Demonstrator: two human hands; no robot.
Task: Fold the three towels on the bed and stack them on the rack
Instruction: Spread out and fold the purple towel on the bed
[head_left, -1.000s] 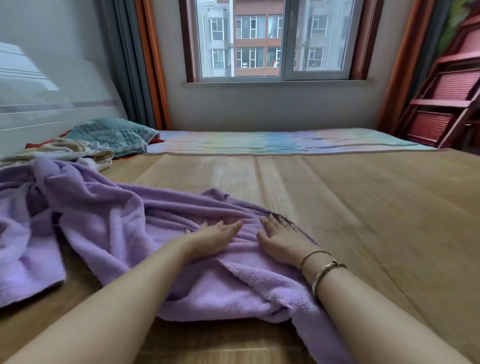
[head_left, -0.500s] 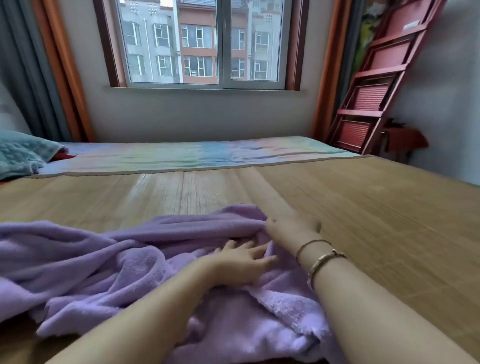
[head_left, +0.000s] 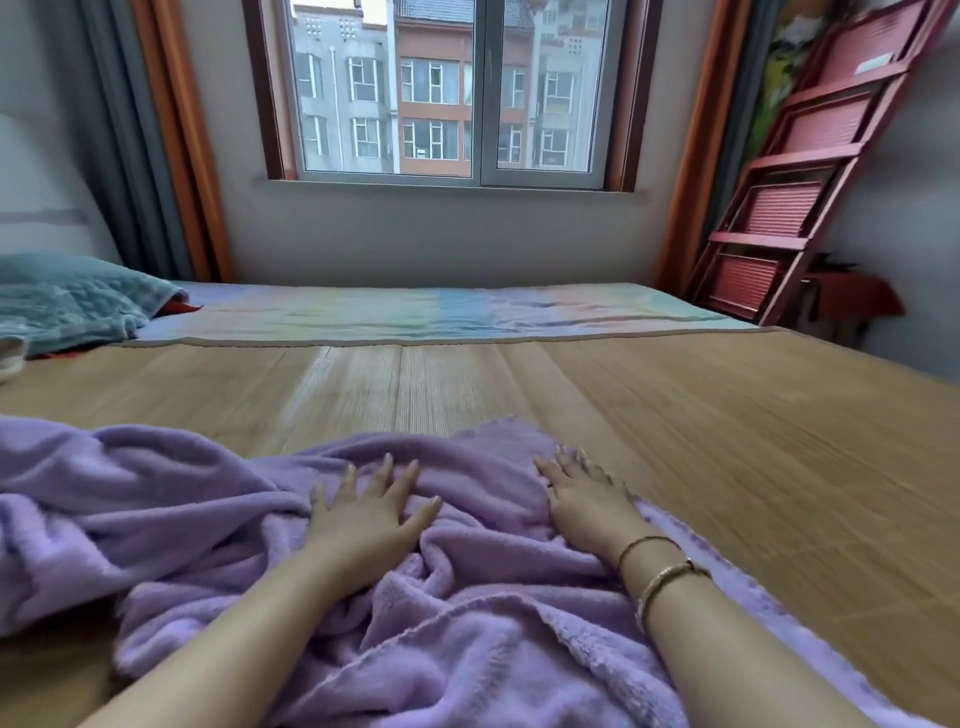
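- Lying rumpled across the near part of the bed (head_left: 727, 441), a purple towel (head_left: 182, 519) spreads from the left edge of the view to the right forearm, its folds bunched between the two arms.
- The left hand (head_left: 363, 519) rests flat on the purple towel, palm down, fingers straight and spread, gripping nothing.
- The right hand (head_left: 587, 499) also lies palm down on the purple towel, near its far right edge, fingers stretched forward and holding nothing.
- Two bracelets (head_left: 660, 571) circle the right wrist.
- Both hands are apart from each other, with a raised fold of the towel between them.
- A woven bamboo mat (head_left: 467, 379) covers the bed under the towel; beyond it runs a pastel striped sheet (head_left: 441, 306).
- A teal towel (head_left: 67, 301) lies crumpled at the far left of the bed, well apart from the hands.
- A red rack (head_left: 810, 171) leans in the right corner by the wall, beside an orange curtain (head_left: 691, 171).
- A window (head_left: 447, 88) faces the bed, showing buildings outside.
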